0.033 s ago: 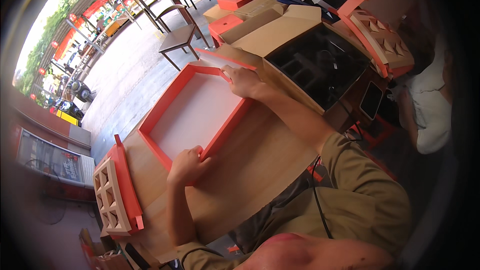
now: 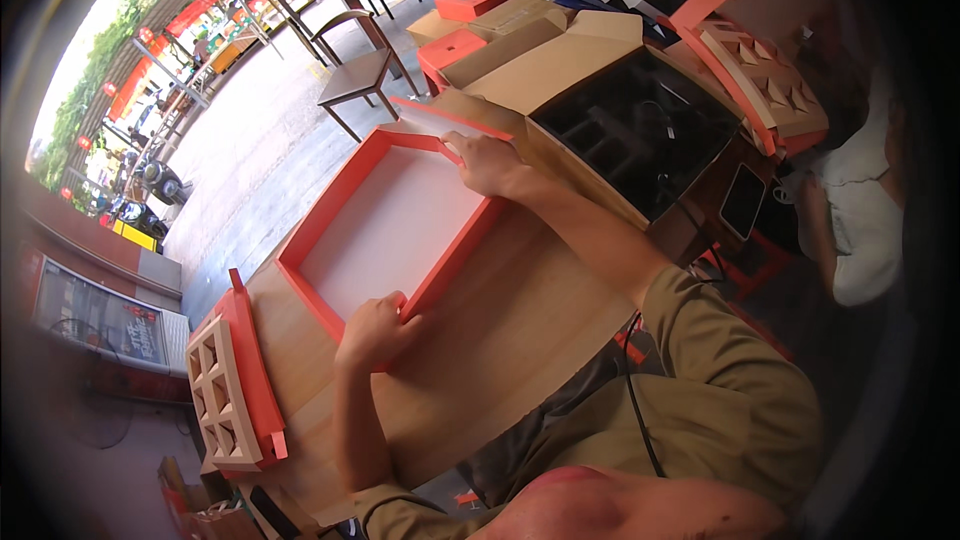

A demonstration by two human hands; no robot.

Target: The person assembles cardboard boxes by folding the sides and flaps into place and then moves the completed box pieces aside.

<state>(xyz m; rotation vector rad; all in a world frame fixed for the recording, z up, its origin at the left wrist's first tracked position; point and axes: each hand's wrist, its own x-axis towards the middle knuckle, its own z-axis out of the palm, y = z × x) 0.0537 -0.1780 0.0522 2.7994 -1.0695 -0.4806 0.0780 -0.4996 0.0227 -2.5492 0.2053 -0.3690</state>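
A shallow red cardboard box (image 2: 452, 256) with a white inside lies open on the wooden table in front of me, set at a slant. My left hand (image 2: 375, 330) is closed on its near corner, with the thumb over the wall's top edge. At the far right corner, my right hand (image 2: 488, 162) grips the wall, fingers bent over the rim. A white flap with a red edge (image 2: 440, 118) stands out beyond that corner. The fingers' undersides are hidden behind the walls.
A red box with a cardboard divider insert (image 2: 225, 395) sits at the table's left end; a similar divider box (image 2: 765, 85) is at right. A carton lined in black (image 2: 625, 130) and a phone (image 2: 743, 202) lie right. Beyond stands a chair (image 2: 357, 75). Another person's pale clothing (image 2: 865, 230) shows far right.
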